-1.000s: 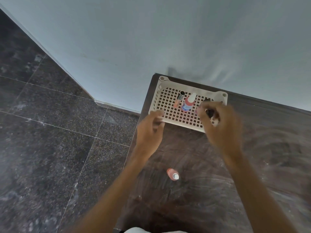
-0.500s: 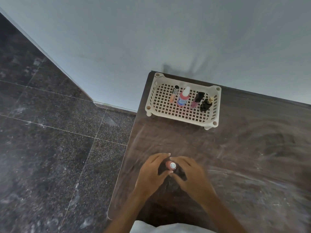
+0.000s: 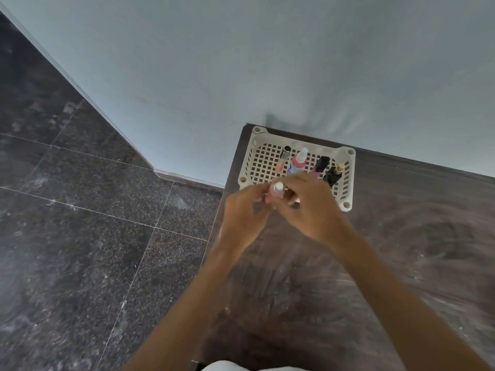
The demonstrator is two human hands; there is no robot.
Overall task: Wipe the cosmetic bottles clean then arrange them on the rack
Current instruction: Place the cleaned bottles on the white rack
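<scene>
Over the dark table (image 3: 294, 290), at centre frame, the left hand (image 3: 245, 214) and right hand (image 3: 310, 210) meet on one small pink bottle (image 3: 276, 194). The fingers of both curl round it, though blur hides the exact hold. The bottle is upright, white cap up, at the near edge of the rack (image 3: 350, 178). Just beyond, four standing bottles (image 3: 297, 163) line the rack's far side, so the placing move likely runs short and forward.

Pink white-capped bottle (image 3: 276, 193) upright at cream lattice rack's (image 3: 261, 163) front edge; four other bottles (image 3: 297, 162) stand inside.
</scene>
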